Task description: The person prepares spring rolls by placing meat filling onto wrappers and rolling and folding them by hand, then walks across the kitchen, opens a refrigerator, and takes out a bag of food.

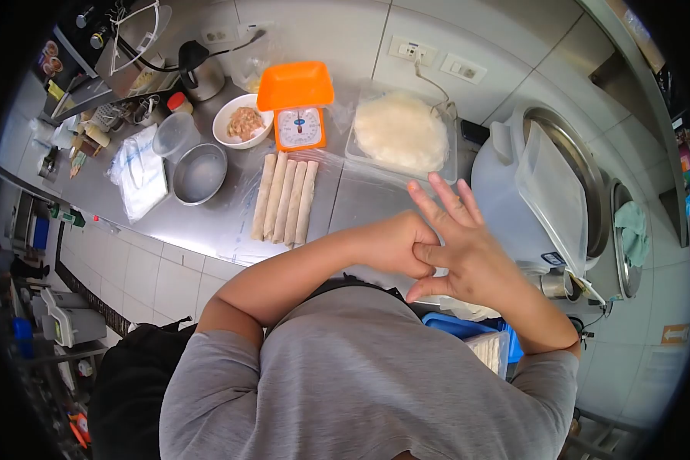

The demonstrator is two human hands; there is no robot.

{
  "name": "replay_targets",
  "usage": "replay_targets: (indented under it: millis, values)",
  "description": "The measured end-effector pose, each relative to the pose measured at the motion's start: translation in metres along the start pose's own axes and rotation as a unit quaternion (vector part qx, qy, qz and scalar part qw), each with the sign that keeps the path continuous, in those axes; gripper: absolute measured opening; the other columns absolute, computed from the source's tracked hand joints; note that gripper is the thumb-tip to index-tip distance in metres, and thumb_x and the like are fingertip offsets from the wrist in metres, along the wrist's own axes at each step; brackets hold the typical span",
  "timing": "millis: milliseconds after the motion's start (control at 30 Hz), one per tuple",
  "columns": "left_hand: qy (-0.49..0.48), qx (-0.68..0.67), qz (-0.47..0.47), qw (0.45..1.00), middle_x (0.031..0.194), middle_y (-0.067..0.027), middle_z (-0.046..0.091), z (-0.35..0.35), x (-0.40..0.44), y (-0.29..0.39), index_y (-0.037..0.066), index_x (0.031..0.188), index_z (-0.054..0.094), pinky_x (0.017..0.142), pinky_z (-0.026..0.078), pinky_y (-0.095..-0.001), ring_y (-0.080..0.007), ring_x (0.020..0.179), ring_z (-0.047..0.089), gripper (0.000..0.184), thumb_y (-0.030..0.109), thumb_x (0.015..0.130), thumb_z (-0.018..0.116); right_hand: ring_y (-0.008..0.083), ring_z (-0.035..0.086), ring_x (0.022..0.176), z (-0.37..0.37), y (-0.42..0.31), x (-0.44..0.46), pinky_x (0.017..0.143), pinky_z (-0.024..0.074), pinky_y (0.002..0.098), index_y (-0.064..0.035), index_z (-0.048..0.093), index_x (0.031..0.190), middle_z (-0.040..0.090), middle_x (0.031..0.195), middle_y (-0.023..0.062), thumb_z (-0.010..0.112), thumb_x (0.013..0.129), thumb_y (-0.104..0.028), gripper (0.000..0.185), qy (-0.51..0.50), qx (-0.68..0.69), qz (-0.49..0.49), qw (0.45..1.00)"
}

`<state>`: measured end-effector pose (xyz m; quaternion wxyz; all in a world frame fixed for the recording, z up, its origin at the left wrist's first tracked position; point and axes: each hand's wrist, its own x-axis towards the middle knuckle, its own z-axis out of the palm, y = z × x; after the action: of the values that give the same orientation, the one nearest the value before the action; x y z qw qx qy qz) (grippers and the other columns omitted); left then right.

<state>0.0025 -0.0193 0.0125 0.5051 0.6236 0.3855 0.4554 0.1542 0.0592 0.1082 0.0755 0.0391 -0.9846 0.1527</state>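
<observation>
My left hand [395, 244] is closed in a fist in front of my chest, and whatever its curled fingers hold is hidden. Against it lies my right hand [471, 257], several fingers stretched up and spread. The right index finger and thumb are bent toward the left fist, with the index touching it. Beyond the hands on the steel counter stands a clear plastic tub with a stack of thin white round wrappers [402, 134]. Several long pale rolls [285, 199] lie side by side on plastic film to the left.
Behind the rolls stand an orange kitchen scale [299, 126] and a white bowl of minced filling [243, 123]. Left of them are a metal bowl [199, 175], a plastic cup [176, 136] and plastic bags [142, 172]. A large lidded plastic container [506, 165] stands right, and a blue crate [456, 324] below.
</observation>
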Motion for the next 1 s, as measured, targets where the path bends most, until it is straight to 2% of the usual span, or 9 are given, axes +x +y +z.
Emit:
replay_targets:
  millis: [133, 200, 300, 500, 633, 767, 800, 900, 1000]
  values:
    - [0.104, -0.12, 0.011, 0.987, 0.06, -0.002, 0.056, -0.006, -0.003, 0.005, 0.003, 0.078, 0.065, 0.052, 0.042, -0.0281, -0.0103, 0.056, 0.053, 0.01, 0.01, 0.082, 0.069, 0.0392, 0.023, 0.142, 0.008, 0.015, 0.01, 0.112, 0.0221, 0.0562, -0.0036, 0.065, 0.101, 0.033, 0.152, 0.0184, 0.075, 0.073, -0.051, 0.055, 0.048, 0.135, 0.011, 0.99]
    - [0.127, -0.264, -0.089, 0.952, 0.057, -0.0008, 0.051, -0.03, -0.01, 0.026, 0.005, 0.08, 0.063, 0.051, 0.04, -0.0279, -0.0103, 0.053, 0.049, 0.014, 0.014, 0.089, 0.067, 0.0332, 0.03, 0.141, 0.049, 0.042, 0.016, 0.112, 0.0249, 0.0513, -0.0025, 0.061, 0.113, 0.036, 0.149, 0.0183, 0.073, 0.081, -0.046, 0.055, 0.204, 0.384, 0.013, 0.9]
    - [0.167, -0.434, 0.045, 0.884, 0.059, 0.001, 0.047, -0.064, -0.02, -0.001, 0.008, 0.086, 0.06, 0.056, 0.041, -0.0277, -0.0098, 0.059, 0.048, 0.015, 0.019, 0.095, 0.061, 0.0217, 0.053, 0.117, 0.13, 0.036, 0.035, 0.1, 0.0406, 0.0389, -0.0024, 0.052, 0.126, 0.054, 0.129, 0.014, 0.064, 0.092, -0.032, 0.047, 0.282, 0.593, 0.124, 0.744]
    - [0.419, -0.416, -0.002, 0.807, 0.083, -0.0014, 0.05, -0.118, -0.071, -0.067, 0.009, 0.112, 0.052, 0.076, 0.047, -0.0323, -0.0136, 0.078, 0.051, 0.021, 0.021, 0.096, 0.057, 0.0081, 0.053, 0.069, 0.206, 0.012, 0.074, 0.065, 0.0442, 0.0223, -0.0045, 0.05, 0.128, 0.059, 0.087, 0.0005, 0.056, 0.097, -0.017, 0.035, 0.087, 0.718, 0.302, 0.621]
    - [0.445, -0.448, 0.043, 0.774, 0.109, -0.0059, 0.058, -0.177, -0.128, -0.105, 0.01, 0.135, 0.04, 0.088, 0.047, -0.0395, -0.0204, 0.097, 0.058, 0.043, 0.023, 0.096, 0.055, 0.0091, 0.052, 0.072, 0.235, -0.014, 0.127, 0.069, 0.0465, 0.0239, -0.0018, 0.048, 0.13, 0.056, 0.09, 0.0016, 0.054, 0.095, -0.012, 0.037, 0.111, 0.711, 0.341, 0.605]
    - [0.513, -0.084, -0.067, 0.852, 0.137, -0.0123, 0.05, -0.194, -0.174, -0.111, 0.004, 0.144, 0.036, 0.11, 0.028, -0.0493, -0.0273, 0.13, 0.044, 0.055, 0.038, 0.101, 0.042, 0.0159, 0.056, 0.092, 0.274, -0.025, 0.192, 0.081, 0.0474, 0.0296, -0.0007, 0.044, 0.136, 0.059, 0.11, 0.0079, 0.057, 0.092, -0.011, 0.047, 0.16, 0.582, 0.379, 0.701]
    - [0.416, 0.063, -0.11, 0.9, 0.151, -0.0171, 0.034, -0.187, -0.186, -0.11, 0.002, 0.145, 0.035, 0.113, 0.019, -0.0535, -0.0312, 0.14, 0.032, 0.061, 0.044, 0.101, 0.038, 0.0178, 0.056, 0.098, 0.284, -0.027, 0.202, 0.086, 0.0474, 0.0312, -0.0001, 0.043, 0.138, 0.058, 0.116, 0.0096, 0.058, 0.09, -0.01, 0.051, 0.173, 0.529, 0.391, 0.733]
    - [0.316, 0.337, -0.168, 0.871, 0.157, -0.0206, 0.017, -0.161, -0.21, -0.199, 0.002, 0.147, 0.031, 0.114, 0.012, -0.0572, -0.0346, 0.145, 0.018, 0.066, 0.045, 0.099, 0.041, 0.0215, 0.053, 0.112, 0.304, -0.021, 0.201, 0.096, 0.0434, 0.0334, 0.0, 0.042, 0.14, 0.054, 0.129, 0.0121, 0.06, 0.087, -0.009, 0.057, 0.106, 0.518, 0.371, 0.764]
    - [0.27, 0.399, -0.272, 0.833, 0.159, -0.0226, 0.003, -0.151, -0.198, -0.172, 0.001, 0.149, 0.026, 0.114, 0.004, -0.0597, -0.0368, 0.147, 0.006, 0.071, 0.044, 0.096, 0.046, 0.0239, 0.056, 0.112, 0.288, -0.016, 0.157, 0.096, 0.0452, 0.0346, 0.0013, 0.048, 0.135, 0.058, 0.124, 0.0149, 0.064, 0.085, -0.011, 0.054, 0.171, 0.463, 0.42, 0.762]
